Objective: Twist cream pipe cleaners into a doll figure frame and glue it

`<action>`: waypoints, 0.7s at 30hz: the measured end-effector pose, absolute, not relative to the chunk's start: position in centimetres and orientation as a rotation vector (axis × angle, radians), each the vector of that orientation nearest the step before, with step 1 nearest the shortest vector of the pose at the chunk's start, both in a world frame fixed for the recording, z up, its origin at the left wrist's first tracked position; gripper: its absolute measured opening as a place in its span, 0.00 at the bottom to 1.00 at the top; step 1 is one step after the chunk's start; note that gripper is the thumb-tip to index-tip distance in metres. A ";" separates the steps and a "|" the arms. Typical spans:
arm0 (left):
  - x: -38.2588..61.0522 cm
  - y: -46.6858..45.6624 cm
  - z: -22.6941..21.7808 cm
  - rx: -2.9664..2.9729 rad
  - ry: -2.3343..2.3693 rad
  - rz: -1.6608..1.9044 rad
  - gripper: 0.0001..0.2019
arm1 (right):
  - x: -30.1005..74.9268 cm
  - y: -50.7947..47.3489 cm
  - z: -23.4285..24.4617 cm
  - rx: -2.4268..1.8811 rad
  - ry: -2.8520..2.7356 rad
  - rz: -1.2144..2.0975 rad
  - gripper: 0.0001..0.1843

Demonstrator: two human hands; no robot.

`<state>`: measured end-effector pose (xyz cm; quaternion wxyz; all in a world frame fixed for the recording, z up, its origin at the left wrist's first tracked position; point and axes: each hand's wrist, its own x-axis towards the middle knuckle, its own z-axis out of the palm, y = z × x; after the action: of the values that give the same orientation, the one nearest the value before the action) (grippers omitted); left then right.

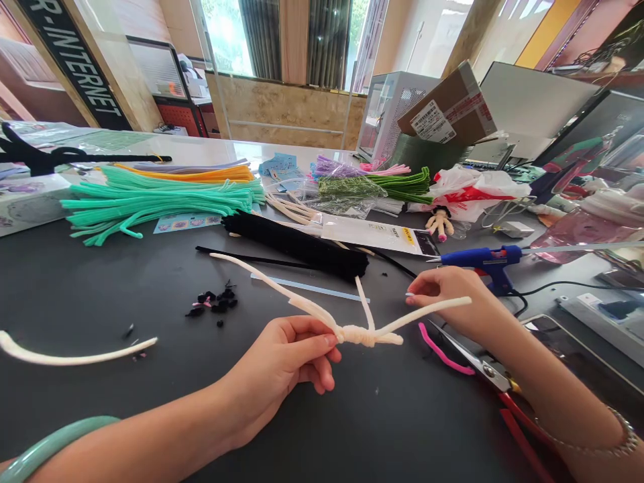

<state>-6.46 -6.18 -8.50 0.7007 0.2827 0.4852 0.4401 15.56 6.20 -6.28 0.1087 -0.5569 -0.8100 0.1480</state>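
– Pinched the twisted cream stems (356,335) right beside the wrapped middle: why?
– Probably to steady the wrap and leave the ends free. Gripped between thumb and fingers of the left hand (300,349), over the counter (392,429), reaching towards the right hand (450,287).
– And with that one?
– Curled nearly closed near the glue gun (477,260); couldn't tell whether holding anything.

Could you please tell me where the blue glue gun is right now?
In the head view, the blue glue gun is on the right, just beyond the right hand and right of the white packet.
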 end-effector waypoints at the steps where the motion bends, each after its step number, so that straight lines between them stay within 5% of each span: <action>1: -6.5 -6.2 -8.5 0.630 1.081 0.980 0.03 | 15.6 6.2 -6.3 -1.639 -2.395 0.427 0.05; 11: -6.4 -6.1 -8.3 0.625 1.091 0.976 0.03 | 15.9 6.4 -6.6 -1.623 -2.405 0.419 0.14; 21: -6.5 -6.2 -8.5 0.630 1.083 0.972 0.03 | 16.9 3.1 -4.4 -1.352 -2.160 0.207 0.09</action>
<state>-6.51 -6.19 -8.50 0.7016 0.2831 0.4866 0.4368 16.92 3.14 -4.44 0.2883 -0.5063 -0.8090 0.0776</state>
